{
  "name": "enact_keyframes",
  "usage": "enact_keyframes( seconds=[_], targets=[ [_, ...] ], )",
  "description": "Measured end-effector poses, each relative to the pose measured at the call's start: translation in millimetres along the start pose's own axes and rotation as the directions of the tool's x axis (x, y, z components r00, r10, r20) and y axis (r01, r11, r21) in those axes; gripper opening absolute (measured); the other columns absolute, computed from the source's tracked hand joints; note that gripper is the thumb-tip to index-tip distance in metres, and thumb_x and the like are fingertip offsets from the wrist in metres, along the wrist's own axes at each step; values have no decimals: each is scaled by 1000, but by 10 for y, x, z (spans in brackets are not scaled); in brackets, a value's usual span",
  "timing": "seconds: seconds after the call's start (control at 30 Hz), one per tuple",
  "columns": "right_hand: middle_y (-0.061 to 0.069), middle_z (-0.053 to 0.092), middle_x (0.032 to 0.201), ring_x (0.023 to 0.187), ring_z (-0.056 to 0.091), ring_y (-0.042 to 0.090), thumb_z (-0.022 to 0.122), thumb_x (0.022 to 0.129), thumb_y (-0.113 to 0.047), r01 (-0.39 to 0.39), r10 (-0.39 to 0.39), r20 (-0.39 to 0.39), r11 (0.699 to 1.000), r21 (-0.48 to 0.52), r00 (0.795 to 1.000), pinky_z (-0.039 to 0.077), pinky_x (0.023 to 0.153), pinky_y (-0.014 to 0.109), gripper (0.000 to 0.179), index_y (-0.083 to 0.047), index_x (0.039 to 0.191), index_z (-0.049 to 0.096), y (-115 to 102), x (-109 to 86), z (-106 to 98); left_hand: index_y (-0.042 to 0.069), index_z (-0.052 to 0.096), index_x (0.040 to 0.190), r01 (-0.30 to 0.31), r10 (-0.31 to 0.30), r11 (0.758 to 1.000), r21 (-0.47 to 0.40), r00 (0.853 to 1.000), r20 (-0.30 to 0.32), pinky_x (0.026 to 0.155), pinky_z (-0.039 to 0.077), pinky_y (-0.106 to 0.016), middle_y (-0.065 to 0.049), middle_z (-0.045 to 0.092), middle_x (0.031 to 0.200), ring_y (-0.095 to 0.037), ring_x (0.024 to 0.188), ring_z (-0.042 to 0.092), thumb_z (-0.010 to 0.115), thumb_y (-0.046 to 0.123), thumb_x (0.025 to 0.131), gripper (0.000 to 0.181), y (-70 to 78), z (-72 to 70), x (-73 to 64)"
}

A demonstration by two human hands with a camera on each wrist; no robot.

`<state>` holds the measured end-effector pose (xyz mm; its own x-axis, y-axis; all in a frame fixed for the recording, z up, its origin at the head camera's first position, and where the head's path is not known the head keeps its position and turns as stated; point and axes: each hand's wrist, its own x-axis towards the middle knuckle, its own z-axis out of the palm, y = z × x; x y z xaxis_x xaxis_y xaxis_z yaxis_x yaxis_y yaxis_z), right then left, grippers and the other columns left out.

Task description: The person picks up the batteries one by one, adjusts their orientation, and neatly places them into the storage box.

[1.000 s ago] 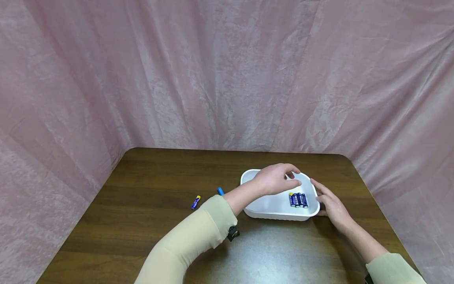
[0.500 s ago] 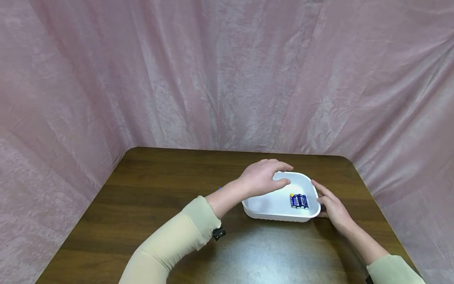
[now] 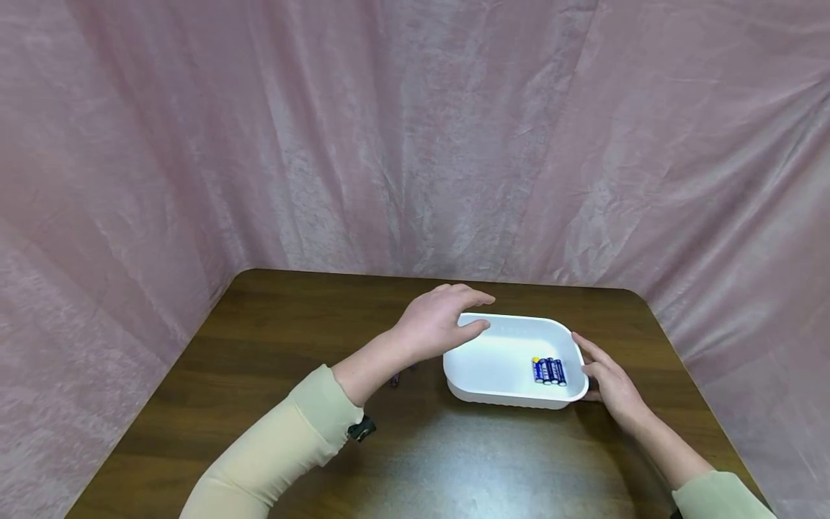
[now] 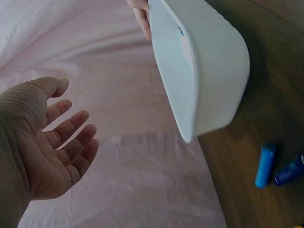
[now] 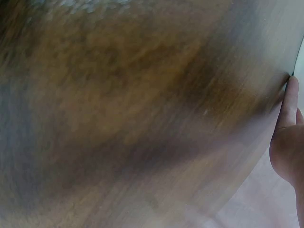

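Hovering by the white tray [image 3: 493,360], the left hand [image 3: 433,323] is loosely unfolded; the right hand [image 3: 612,386], straight-fingered, touches it.

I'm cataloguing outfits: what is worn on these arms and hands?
The left sleeve is pale cream with a pale green cuff; the right sleeve shows pale green. A black device sits by that cuff. The left hand and right hand are bare.
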<state>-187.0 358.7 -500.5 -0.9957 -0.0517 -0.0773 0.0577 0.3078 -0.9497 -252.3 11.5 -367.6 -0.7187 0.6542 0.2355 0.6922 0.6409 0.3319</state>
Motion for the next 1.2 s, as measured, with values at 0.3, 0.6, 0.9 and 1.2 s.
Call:
enact_keyframes(
  seconds=[0.3, 0.6, 0.9, 1.2],
  targets=[
    [29, 26, 161, 122, 53, 31, 32, 106, -9, -1, 1, 5, 1000, 9, 1000, 59, 79, 40, 60, -17, 165, 21, 22, 1, -2, 30, 65, 137, 69, -69, 998, 13, 998, -9, 95, 51, -38, 9, 63, 135, -17, 125, 57, 63, 44, 101, 38, -249, -48, -192],
    [28, 25, 162, 126, 49, 36, 31, 106, -9, -9, 9, 3, 1000, -3, 1000, 59, 79, 40, 60, -18, 165, 21, 36, 12, 1, 27, 68, 132, 152, -151, 987, 60, 988, -30, 93, 52, -39, 8, 66, 130, -17, 120, 60, 66, 43, 99, 36, -580, -63, -464],
    [29, 28, 160, 120, 54, 28, 32, 106, -9, 3, -3, 11, 1000, 6, 1000, 59, 78, 41, 60, -17, 165, 21, 25, 12, 12, 25, 69, 131, 264, -265, 957, 117, 964, -10, 89, 53, -43, 4, 68, 127, -21, 117, 62, 68, 41, 99, 36, -893, -134, -764],
    [31, 32, 157, 112, 60, 24, 33, 106, -8, 12, -12, 9, 1000, 21, 1000, 59, 77, 40, 60, -15, 164, 21, 11, 0, 4, 22, 71, 128, 347, -350, 928, 139, 937, -4, 87, 55, -45, 1, 68, 128, -23, 116, 63, 68, 40, 99, 35, -1097, -138, -969]
  ],
)
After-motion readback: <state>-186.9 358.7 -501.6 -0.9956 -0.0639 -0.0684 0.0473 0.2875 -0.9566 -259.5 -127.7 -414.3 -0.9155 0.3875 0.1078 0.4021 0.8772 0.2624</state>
